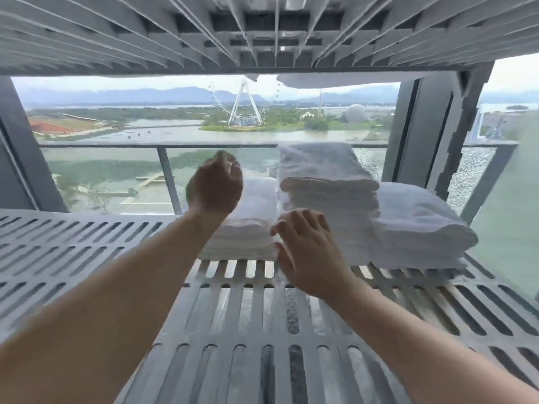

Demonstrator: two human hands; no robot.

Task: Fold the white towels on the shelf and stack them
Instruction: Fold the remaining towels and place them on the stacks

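Three stacks of folded white towels stand side by side on a grey slatted shelf [116, 252]. The middle stack [326, 182] is the tallest. A low stack [250, 228] sits to its left and a rumpled one [417, 228] to its right. My left hand [215, 188] hovers above the low stack with fingers loosely curled and holds nothing that I can see. My right hand [306, 249] is spread flat, fingers apart, against the front lower edge of the middle stack.
Another slatted shelf [262, 33] hangs close overhead, with a white towel's edge [335, 80] peeking under it at the right. Grey uprights [420, 132] flank the shelf. Behind is a window with a glass railing [163, 147] and a waterfront view.
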